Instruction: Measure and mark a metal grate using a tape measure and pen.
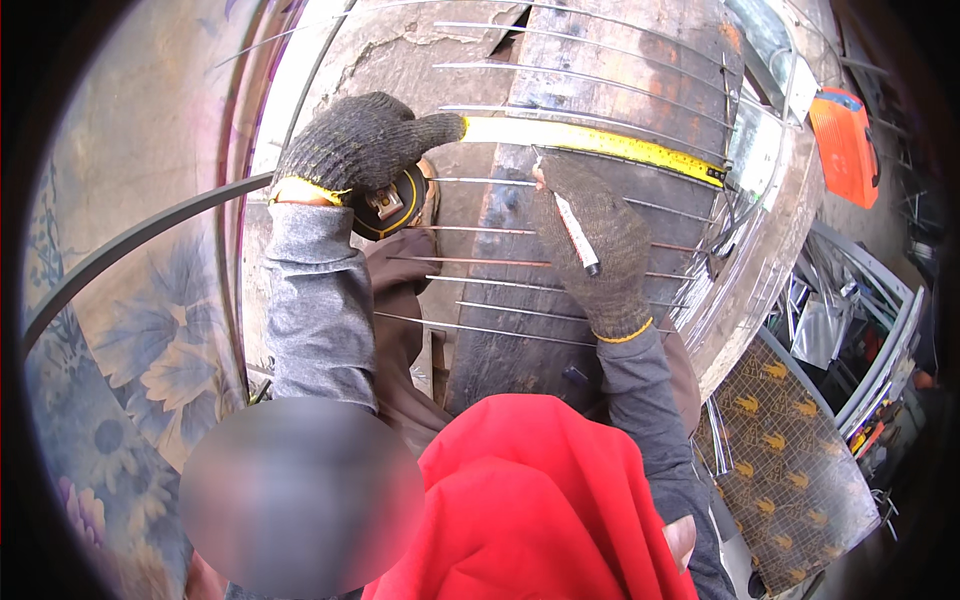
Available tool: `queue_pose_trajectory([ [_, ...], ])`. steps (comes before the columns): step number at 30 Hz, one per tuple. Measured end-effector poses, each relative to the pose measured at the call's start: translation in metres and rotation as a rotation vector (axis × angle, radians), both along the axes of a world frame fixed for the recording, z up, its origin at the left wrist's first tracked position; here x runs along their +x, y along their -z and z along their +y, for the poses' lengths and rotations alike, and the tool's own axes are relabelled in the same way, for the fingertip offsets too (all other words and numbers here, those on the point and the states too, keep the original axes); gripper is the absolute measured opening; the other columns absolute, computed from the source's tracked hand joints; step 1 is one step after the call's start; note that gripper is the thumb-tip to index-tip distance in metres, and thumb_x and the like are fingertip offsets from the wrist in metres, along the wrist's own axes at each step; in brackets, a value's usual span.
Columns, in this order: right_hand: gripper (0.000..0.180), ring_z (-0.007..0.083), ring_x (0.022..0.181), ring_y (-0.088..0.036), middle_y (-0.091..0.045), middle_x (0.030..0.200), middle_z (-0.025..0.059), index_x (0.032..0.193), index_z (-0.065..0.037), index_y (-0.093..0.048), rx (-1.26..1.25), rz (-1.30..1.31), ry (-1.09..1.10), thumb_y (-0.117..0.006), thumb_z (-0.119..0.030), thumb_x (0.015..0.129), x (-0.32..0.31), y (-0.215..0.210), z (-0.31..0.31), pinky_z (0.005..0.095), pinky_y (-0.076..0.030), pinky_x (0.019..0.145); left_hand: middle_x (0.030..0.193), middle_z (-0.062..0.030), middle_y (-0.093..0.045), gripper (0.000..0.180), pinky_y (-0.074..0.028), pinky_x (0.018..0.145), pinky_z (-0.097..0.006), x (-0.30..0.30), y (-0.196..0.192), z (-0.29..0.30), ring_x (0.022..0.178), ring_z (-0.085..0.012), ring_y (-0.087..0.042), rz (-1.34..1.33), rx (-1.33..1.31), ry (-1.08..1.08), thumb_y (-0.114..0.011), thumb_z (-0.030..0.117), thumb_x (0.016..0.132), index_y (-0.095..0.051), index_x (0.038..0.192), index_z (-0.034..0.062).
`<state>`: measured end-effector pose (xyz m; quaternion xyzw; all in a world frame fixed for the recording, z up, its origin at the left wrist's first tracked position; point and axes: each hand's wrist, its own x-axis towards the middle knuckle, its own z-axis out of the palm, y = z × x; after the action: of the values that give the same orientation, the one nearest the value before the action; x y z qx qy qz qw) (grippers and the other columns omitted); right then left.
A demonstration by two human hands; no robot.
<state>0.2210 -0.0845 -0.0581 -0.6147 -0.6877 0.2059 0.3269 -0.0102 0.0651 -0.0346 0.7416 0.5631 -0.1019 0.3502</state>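
My left hand point(350, 140), in a dark knit glove, is closed around a tape measure with a black case point(388, 207). Its thumb lies on the near end of the yellow blade point(600, 141), which stretches rightward across a dark, stained board point(500, 350). In my gloved right hand point(612, 235) is a white marker pen point(573, 228) with a dark end. That hand is just below the blade, its fingertips beside a thin metal rod point(490, 182). Several such rods lie roughly parallel across the board, passing under my right hand.
A curved dark tube point(150, 232) runs in from the left, over a flower-patterned sheet point(160, 340). On the right are an orange case point(845, 150), a metal-framed bin point(893, 350) of scraps and tools, and a patterned panel point(790, 470). Red cloth point(540, 500) fills the lower middle.
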Motion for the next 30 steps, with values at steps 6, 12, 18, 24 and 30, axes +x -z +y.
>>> queue_pose_trajectory([
  [6,0.034,0.0313,0.11,-0.071,-0.073,0.12,0.0124,0.122,-0.01,-0.071,0.039,0.021,-0.005,-0.075,-0.013,0.088,-0.002,0.002,0.001,0.0407,-0.058,0.093,0.081,-0.0178,-0.073,0.079,-0.057,0.076,-0.041,-0.003,0.004,0.003,0.073,-0.027,-0.071,0.001,-0.017,0.01,-0.058,0.074,0.089,-0.077,0.093,-0.0021],
  [12,0.035,0.0318,0.11,-0.071,-0.073,0.12,0.0126,0.123,-0.01,-0.071,0.067,0.027,-0.045,-0.075,-0.012,0.088,0.002,0.003,0.002,0.0409,-0.058,0.093,0.076,-0.0163,-0.072,0.079,-0.057,0.074,-0.04,-0.001,0.004,0.009,0.07,-0.0259,-0.071,0.045,-0.125,-0.027,-0.061,0.076,0.086,-0.077,0.092,-0.0021],
  [18,0.031,0.0298,0.104,-0.073,-0.075,0.115,0.0128,0.119,-0.006,-0.072,0.098,0.014,-0.038,-0.075,-0.005,0.088,0.001,-0.001,0.005,0.0375,-0.059,0.089,0.073,-0.0148,-0.071,0.079,-0.057,0.072,-0.039,-0.005,0.008,0.006,0.067,-0.0243,-0.07,0.076,-0.13,-0.028,-0.062,0.076,0.086,-0.077,0.09,-0.0014],
  [24,0.035,0.0316,0.109,-0.071,-0.073,0.12,0.0128,0.123,-0.009,-0.07,0.032,0.064,-0.017,-0.075,-0.012,0.088,0.003,-0.001,0.002,0.0409,-0.059,0.091,0.07,-0.015,-0.07,0.079,-0.056,0.066,-0.038,0.005,0.003,0.011,0.063,-0.0221,-0.069,0.114,-0.241,-0.075,-0.062,0.075,0.087,-0.076,0.089,-0.0025],
  [30,0.033,0.0317,0.11,-0.071,-0.073,0.12,0.0124,0.122,-0.009,-0.071,0.048,-0.026,-0.054,-0.074,-0.015,0.09,0.001,0.0,0.001,0.0407,-0.058,0.092,0.072,-0.0157,-0.07,0.074,-0.056,0.067,-0.039,0.003,-0.004,0.009,0.062,-0.0235,-0.069,0.096,-0.251,-0.065,-0.059,0.07,0.092,-0.075,0.089,-0.0028],
])
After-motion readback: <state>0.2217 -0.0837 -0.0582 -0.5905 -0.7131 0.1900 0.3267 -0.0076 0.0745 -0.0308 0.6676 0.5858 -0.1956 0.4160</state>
